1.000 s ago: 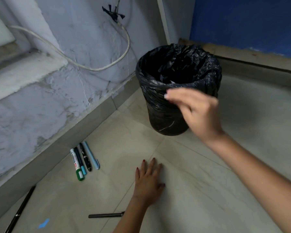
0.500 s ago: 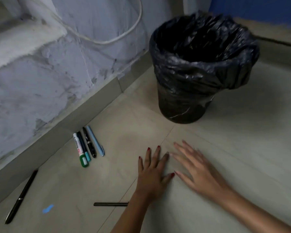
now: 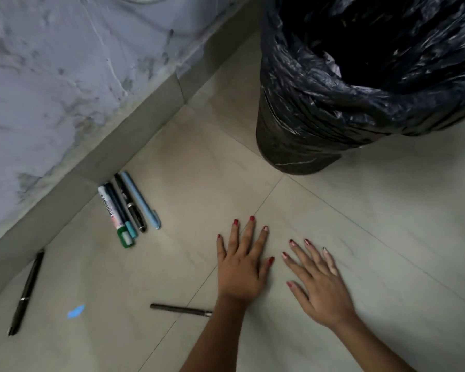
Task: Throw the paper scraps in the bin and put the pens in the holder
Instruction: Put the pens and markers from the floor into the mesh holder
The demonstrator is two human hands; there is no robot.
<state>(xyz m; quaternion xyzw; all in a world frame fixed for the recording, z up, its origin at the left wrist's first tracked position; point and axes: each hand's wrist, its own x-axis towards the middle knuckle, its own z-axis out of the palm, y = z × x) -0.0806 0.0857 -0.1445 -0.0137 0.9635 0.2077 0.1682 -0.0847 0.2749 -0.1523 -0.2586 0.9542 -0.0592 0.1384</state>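
A black bin (image 3: 301, 140) lined with a black bag stands on the floor at the upper right; a pale paper scrap (image 3: 333, 66) shows inside it. Both hands lie flat on the tiles in front of it, my left hand (image 3: 242, 264) beside my right hand (image 3: 320, 283), fingers spread and holding nothing. Several pens lie side by side by the skirting, among them a white marker with a green cap (image 3: 113, 217) and a light blue pen (image 3: 141, 200). A dark pen (image 3: 180, 310) lies just left of my left wrist. Another black pen (image 3: 26, 292) lies far left. No holder is in view.
A small blue scrap (image 3: 75, 311) lies on the floor at the lower left. A rough grey-white wall (image 3: 51, 76) with a grey skirting (image 3: 134, 130) runs diagonally along the left side. Pale floor tiles (image 3: 387, 237) extend to the right.
My right hand came down from above the bin rim and now rests flat on the floor beside my left hand. The view tilted down and moved closer to the bin.
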